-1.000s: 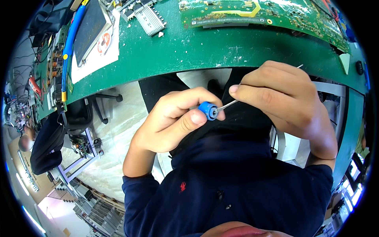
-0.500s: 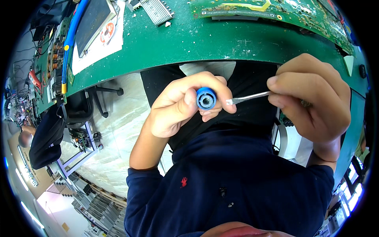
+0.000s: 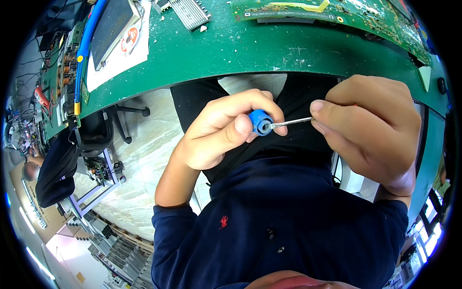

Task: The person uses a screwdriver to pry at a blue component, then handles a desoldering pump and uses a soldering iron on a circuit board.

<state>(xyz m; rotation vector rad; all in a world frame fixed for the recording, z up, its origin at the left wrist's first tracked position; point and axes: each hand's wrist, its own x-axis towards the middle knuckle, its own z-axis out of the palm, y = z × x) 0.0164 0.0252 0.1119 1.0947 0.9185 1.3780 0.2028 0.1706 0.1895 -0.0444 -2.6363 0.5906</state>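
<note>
My left hand (image 3: 214, 130) is closed on a small blue cylindrical part (image 3: 258, 120) with a hollow, greyish ringed end turned toward the right and up at me. My right hand (image 3: 365, 130) pinches a thin metal tool (image 3: 297, 120), its flattened tip at the opening of the blue part; I cannot tell how far inside the tip is. Both hands are held above my dark-clad lap, in front of the green table's edge.
The green table (image 3: 202, 58) bears a large circuit board (image 3: 361, 24), a finned metal piece (image 3: 185, 12), a dark panel (image 3: 113, 29) on paper and a blue tool (image 3: 84, 48). A chair (image 3: 113, 123), a metal frame (image 3: 98, 192) and another person (image 3: 50, 168) are at left.
The tool's tip left the blue part's opening half a second ago and is back at it now. My right hand moved left and down; the blue part has turned from facing up toward the tool.
</note>
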